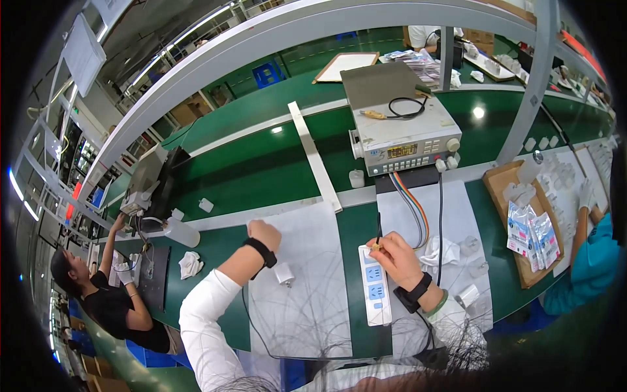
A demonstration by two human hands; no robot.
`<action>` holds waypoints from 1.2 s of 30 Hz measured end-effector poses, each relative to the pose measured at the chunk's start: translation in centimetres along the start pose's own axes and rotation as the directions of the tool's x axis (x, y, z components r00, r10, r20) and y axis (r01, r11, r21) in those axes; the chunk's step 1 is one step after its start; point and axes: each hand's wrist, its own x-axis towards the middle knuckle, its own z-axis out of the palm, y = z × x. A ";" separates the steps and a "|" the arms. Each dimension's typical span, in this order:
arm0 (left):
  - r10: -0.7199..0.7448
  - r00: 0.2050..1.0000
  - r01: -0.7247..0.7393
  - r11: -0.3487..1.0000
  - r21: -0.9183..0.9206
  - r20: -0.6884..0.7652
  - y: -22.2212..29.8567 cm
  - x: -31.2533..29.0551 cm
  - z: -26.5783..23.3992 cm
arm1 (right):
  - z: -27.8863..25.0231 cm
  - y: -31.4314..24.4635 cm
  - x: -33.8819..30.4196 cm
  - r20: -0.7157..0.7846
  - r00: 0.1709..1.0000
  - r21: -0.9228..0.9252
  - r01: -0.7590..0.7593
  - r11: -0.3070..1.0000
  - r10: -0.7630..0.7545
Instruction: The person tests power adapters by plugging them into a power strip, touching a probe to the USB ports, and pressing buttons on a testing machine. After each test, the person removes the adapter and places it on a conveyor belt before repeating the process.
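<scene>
My right hand (400,261) is over the far end of a white power strip (377,307) with blue sockets. Its thumb and fingers pinch a small yellow-ended black lead (379,226), partly hidden by the fingertips. My left hand (264,236) is raised over a white paper sheet (313,300), its fingers curled in; whatever they may hold is hidden. Just below that hand, a white charger block (283,274) lies on the sheet. Both wrists wear black bands, and a thin black cord trails from near the left one.
A bench meter (411,154) with rainbow wires stands beyond my right hand. At the right, a cardboard tray (522,228) holds printed packets. A white bottle (181,233) and crumpled white cloth (191,264) lie left. One co-worker sits at each side.
</scene>
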 end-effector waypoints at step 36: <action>-0.030 0.731 -0.670 -0.223 -0.708 -0.682 13.2 -3.3 -2.4 | 0.2 0.7 -0.1 -0.056 0.994 -0.023 0.089 0.996 -0.090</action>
